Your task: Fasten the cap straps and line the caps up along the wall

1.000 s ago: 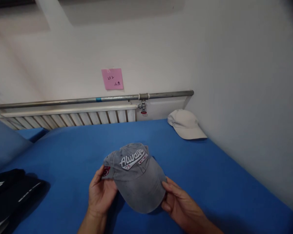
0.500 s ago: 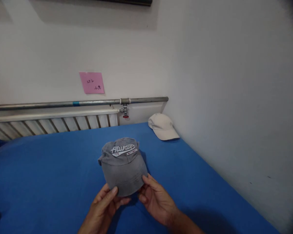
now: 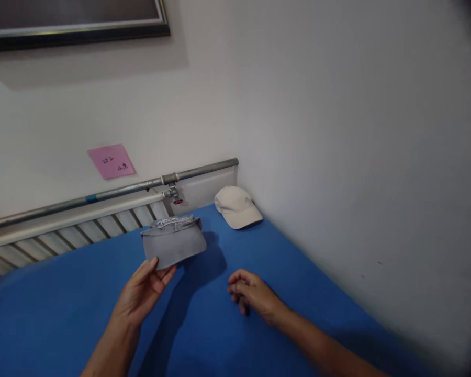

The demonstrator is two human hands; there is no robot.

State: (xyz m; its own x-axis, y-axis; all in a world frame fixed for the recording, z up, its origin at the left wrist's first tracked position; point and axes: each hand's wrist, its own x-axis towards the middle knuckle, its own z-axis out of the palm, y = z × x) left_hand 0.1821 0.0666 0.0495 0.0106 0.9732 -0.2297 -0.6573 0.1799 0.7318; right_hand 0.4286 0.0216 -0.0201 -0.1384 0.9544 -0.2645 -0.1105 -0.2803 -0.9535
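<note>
My left hand (image 3: 143, 290) grips the brim of a grey cap (image 3: 175, 245), thumb on top and fingers beneath. The cap is raised over the blue surface (image 3: 204, 335), its brim towards me and its white lettering seen at a slant. To the right, my right hand (image 3: 253, 293) is apart from the cap, fingers loosely curled and spread, holding nothing. Farther back, a cream cap (image 3: 237, 207) lies on the blue surface in the corner by the wall.
A radiator (image 3: 78, 230), a metal pipe (image 3: 129, 192) and a valve with a red knob (image 3: 177, 201) run along the back wall. Above them are a pink note (image 3: 111, 161) and a framed picture (image 3: 78, 34). A grey wall (image 3: 349, 157) stands on the right.
My right hand has let go of the grey cap and moved away from it. My left hand has raised and tilted the cap, so its brim faces me more. The view has turned right.
</note>
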